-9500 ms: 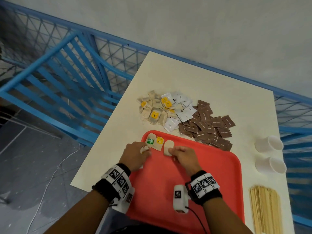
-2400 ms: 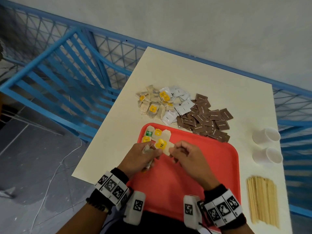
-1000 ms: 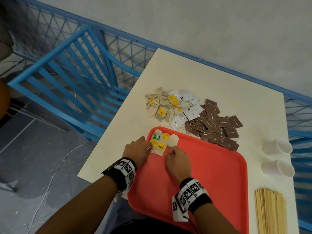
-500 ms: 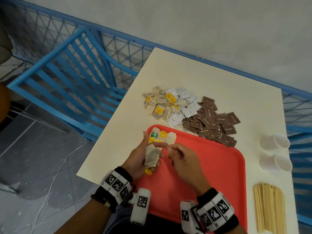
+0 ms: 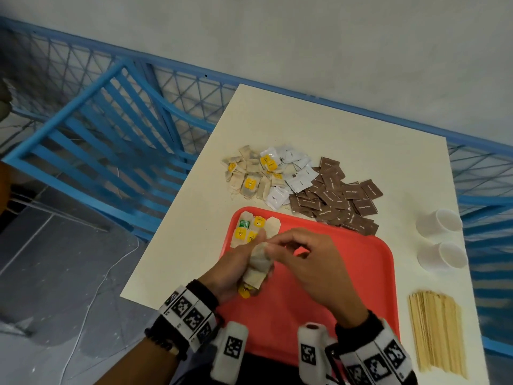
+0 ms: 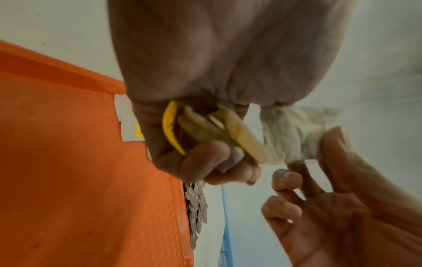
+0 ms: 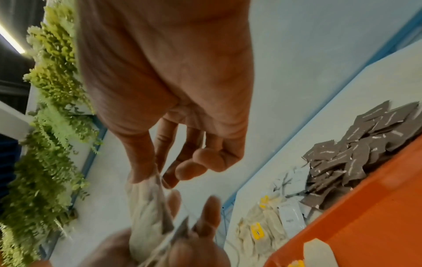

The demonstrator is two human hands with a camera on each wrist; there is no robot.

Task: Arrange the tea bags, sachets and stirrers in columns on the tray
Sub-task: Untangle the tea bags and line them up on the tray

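The left hand (image 5: 236,262) is raised over the near-left part of the red tray (image 5: 347,273), palm turned inward, its fingers curled round a small bunch of tea bags (image 5: 258,266) whose yellow tags (image 5: 244,293) poke out at the heel of the hand. The right hand (image 5: 311,262) reaches across from the right, wrist lifted, thumb and forefinger pinching the top edge of the uppermost bag in that bunch; its other fingers (image 7: 198,162) hang loosely bent. From the left wrist, the bags' edges (image 6: 228,130) show stacked between the palm and the curled fingers. At the tray's far-left corner lie the placed tea bags (image 5: 255,227), close together and just inside the rim, one with a green tag (image 5: 244,223). The tray's middle, right and near parts are bare red. Beyond the far rim on the cream table (image 5: 333,129) sit a heap of loose tea bags (image 5: 249,179), white sachets (image 5: 297,173) and brown sachets (image 5: 338,195), the brown ones touching the tray's edge. Two white cups (image 5: 441,240) and a bundle of wooden stirrers (image 5: 435,329) lie right of the tray, near the table's right edge.
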